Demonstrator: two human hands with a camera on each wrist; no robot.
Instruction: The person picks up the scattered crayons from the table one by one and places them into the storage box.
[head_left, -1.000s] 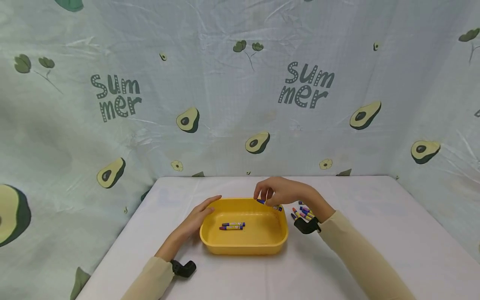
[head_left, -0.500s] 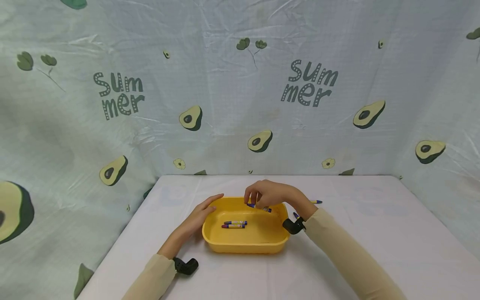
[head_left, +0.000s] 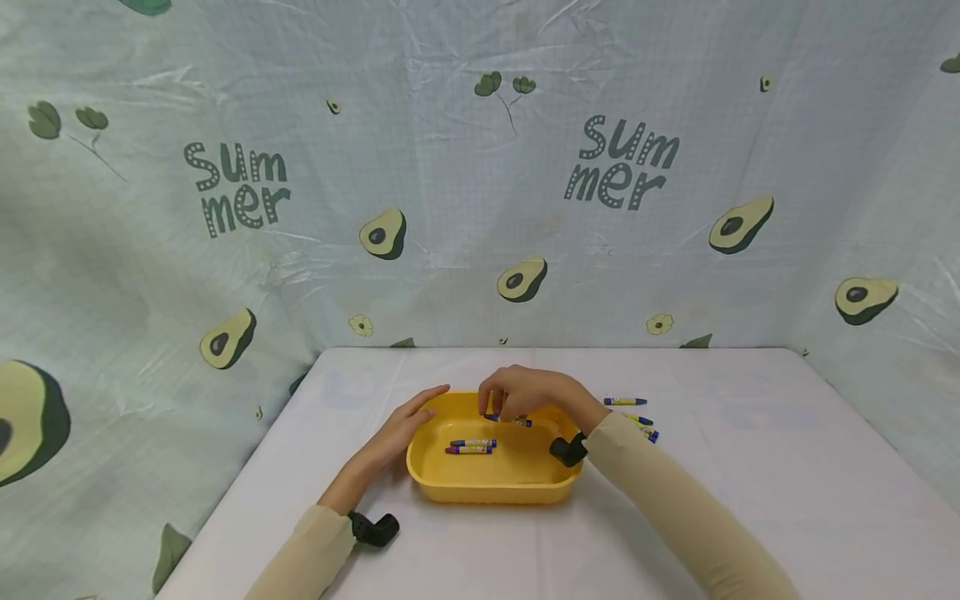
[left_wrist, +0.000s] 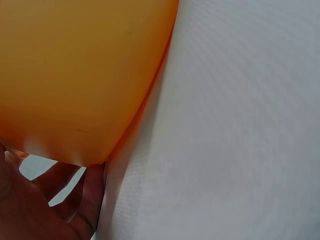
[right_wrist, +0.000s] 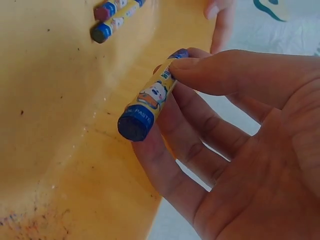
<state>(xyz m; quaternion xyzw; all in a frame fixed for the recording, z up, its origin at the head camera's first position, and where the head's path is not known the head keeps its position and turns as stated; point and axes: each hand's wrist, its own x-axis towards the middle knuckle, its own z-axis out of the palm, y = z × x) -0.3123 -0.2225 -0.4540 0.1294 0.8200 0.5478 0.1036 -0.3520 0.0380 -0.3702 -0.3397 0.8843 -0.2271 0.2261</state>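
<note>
A blue oil pastel (right_wrist: 152,97) in a yellow wrapper is pinched between the thumb and fingers of my right hand (head_left: 531,388). That hand is over the back part of a yellow plastic tray (head_left: 495,493), the pastel lying sideways in its grip. Inside the tray, left of the held one, two more pastels lie side by side: a purple-red one (head_left: 470,450) and a dark blue one (head_left: 474,442). My left hand (head_left: 396,432) holds the tray's left side, thumb at the rim, and the left wrist view shows fingertips against its outer wall.
Right of the tray, a yellow-wrapped pastel (head_left: 625,402) lies on the white table (head_left: 735,467), with more pastels (head_left: 648,431) partly hidden behind my right forearm. A patterned cloth (head_left: 450,167) hangs behind the table.
My right hand has carried the blue oil pastel leftward from the tray's right rim and lowered it over the inside. My left hand has stayed at the tray's left side.
</note>
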